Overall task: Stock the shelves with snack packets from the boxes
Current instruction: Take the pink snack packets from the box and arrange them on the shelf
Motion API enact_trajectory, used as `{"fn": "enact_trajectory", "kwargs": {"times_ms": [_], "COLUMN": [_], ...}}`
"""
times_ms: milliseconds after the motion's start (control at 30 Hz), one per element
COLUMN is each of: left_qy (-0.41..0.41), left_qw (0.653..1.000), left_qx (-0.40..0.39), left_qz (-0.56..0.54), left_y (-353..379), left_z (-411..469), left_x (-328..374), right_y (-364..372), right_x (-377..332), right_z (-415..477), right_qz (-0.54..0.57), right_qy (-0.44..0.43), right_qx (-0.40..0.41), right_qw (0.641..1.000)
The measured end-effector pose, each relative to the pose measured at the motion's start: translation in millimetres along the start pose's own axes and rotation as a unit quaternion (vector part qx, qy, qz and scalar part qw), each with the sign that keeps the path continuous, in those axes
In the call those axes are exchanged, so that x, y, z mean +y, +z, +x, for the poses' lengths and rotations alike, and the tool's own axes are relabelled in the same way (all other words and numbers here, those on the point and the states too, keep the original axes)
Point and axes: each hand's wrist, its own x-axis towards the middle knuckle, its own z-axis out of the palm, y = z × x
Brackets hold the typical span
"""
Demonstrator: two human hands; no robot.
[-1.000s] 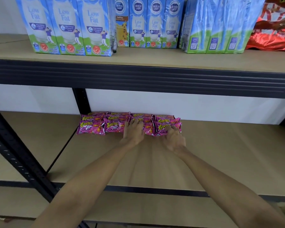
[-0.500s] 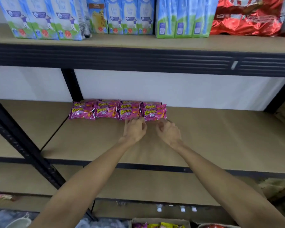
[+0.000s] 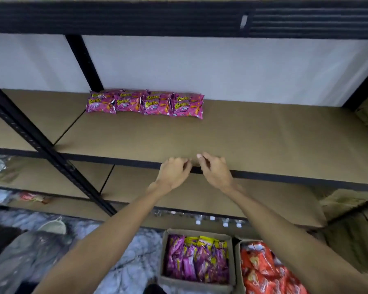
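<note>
While left grip (image 3: 174, 172), right grip (image 3: 216, 171) hover slack — empty | snack packets (image 3: 145, 103) well beyond

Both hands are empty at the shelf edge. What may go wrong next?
The purple packet box and the orange packet box stand side by side; a blind grab may mix sorts.
The pink packets overlap at the back of the shelf; pushing new ones against them may disturb the row.

your left hand (image 3: 174, 174): palm down, fingers loosely curled, holding nothing | your right hand (image 3: 216, 171): palm down, fingers loosely curled, empty | fingertips of both nearly meet | forearms stretched forward
</note>
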Motion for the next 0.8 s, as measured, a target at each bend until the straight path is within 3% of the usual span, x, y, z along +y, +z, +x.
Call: {"fn": "enact_trajectory", "kwargs": {"times_ms": [133, 200, 533, 800], "left_qy": [0.002, 0.001, -0.043, -0.124], "left_qw": [0.999, 0.998, 0.974, 0.934], "left_qx": [-0.033, -0.06, -0.209, -0.33], "left_qz": [-0.022, -0.031, -0.077, -0.058], "left_y": [16, 25, 105, 210], "left_z": [-39, -55, -133, -180], "left_x": [-8, -17, -64, -107], "right_y": [19, 39, 119, 179], "right_x": [-1, 2, 40, 127], "right_z": [-41, -62, -166, -256], "right_qz": [0.002, 0.003, -0.007, -0.036], "right_qy": [-0.016, 0.016, 0.182, 0.297], "right_qx": [0.036, 0.039, -0.076, -0.17], "right_qw": [0.999, 0.999, 0.98, 0.939]}}
